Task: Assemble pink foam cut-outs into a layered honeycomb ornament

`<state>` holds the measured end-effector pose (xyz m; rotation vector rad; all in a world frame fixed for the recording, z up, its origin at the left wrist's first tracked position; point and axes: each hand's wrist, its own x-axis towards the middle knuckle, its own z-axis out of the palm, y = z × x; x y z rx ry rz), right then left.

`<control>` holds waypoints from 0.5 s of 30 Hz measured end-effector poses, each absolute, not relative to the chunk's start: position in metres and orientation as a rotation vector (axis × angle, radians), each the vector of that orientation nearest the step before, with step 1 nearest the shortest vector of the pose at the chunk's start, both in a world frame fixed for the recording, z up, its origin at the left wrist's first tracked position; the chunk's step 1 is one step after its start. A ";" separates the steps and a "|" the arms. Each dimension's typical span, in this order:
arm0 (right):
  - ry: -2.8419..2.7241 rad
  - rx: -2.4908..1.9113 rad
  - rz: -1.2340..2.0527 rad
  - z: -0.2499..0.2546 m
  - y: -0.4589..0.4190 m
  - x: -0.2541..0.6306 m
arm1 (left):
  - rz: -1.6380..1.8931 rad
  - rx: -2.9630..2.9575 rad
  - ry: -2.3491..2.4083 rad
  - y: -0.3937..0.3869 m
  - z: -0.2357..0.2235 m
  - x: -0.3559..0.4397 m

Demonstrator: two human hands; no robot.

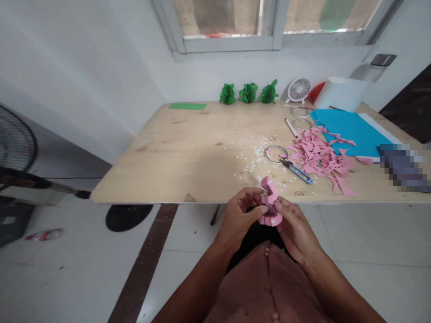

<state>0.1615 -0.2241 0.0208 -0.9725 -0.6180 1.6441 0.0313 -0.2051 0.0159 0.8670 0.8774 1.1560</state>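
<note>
A stack of pink cut paper shapes is held between both hands, just off the near edge of the wooden table. My left hand pinches it from the left with thumb and fingers closed. My right hand grips its lower right side, fingers closed on it. On the table beyond lie blue-handled scissors and a heap of pink paper scraps.
Small white paper bits, tape rings, a white pen, blue paper sheets, a green sheet, three green paper ornaments, a small white fan. A standing fan is left on the floor.
</note>
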 end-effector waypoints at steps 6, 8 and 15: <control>-0.440 -0.935 1.722 0.020 -0.228 0.163 | 1.153 1.140 0.910 -0.204 0.015 0.022; -0.444 -0.942 1.730 0.020 -0.228 0.163 | 1.162 1.214 0.945 -0.203 0.017 0.022; -0.446 -0.941 1.747 0.020 -0.230 0.162 | 1.162 1.370 1.023 -0.206 0.025 0.022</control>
